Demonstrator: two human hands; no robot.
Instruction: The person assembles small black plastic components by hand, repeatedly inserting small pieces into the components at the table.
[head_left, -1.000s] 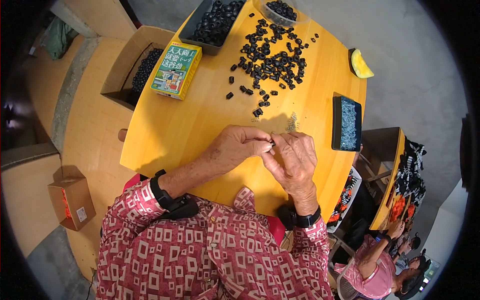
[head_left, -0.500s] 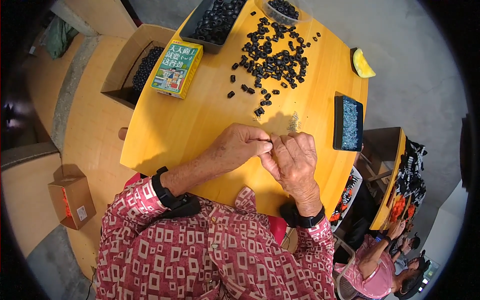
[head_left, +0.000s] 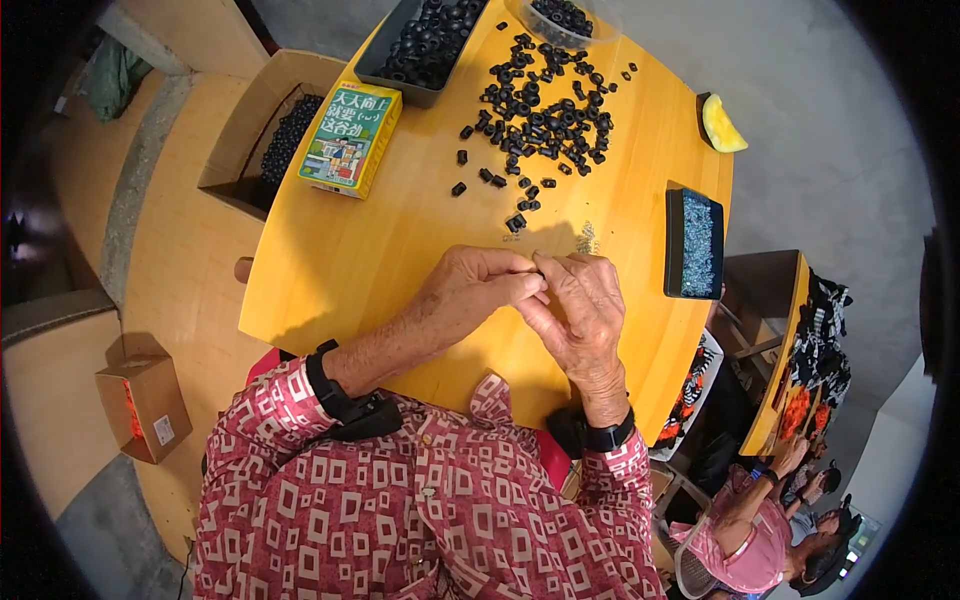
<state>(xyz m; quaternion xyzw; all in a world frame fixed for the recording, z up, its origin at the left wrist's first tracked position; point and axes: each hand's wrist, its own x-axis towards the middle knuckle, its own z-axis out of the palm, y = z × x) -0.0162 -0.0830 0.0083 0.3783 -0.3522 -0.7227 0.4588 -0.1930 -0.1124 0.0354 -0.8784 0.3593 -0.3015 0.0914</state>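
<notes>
My left hand (head_left: 478, 282) and my right hand (head_left: 583, 308) meet fingertip to fingertip above the near part of the yellow wooden table (head_left: 340, 260). Thumb and index finger of the left are pinched on a small black part (head_left: 541, 273), mostly covered by fingers. The right hand's thumb and fingers close in at the same spot; what they grip is hidden. Just beyond lie a small pile of tiny silvery pieces (head_left: 587, 238) and a scatter of short black plastic parts (head_left: 545, 120).
A dark bin (head_left: 418, 95) of black round parts, a clear bowl (head_left: 604, 35) and a yellow-green box (head_left: 350, 140) stand farther back. To the right are a black tray (head_left: 677, 270) of bluish-silver pieces and a yellow melon slice (head_left: 722, 125). Another person (head_left: 745, 545) works at lower right.
My right hand has shifted slightly left and turned a little, its fingers straighter. The dark part shows somewhat more between the fingertips. The left hand is almost unmoved.
</notes>
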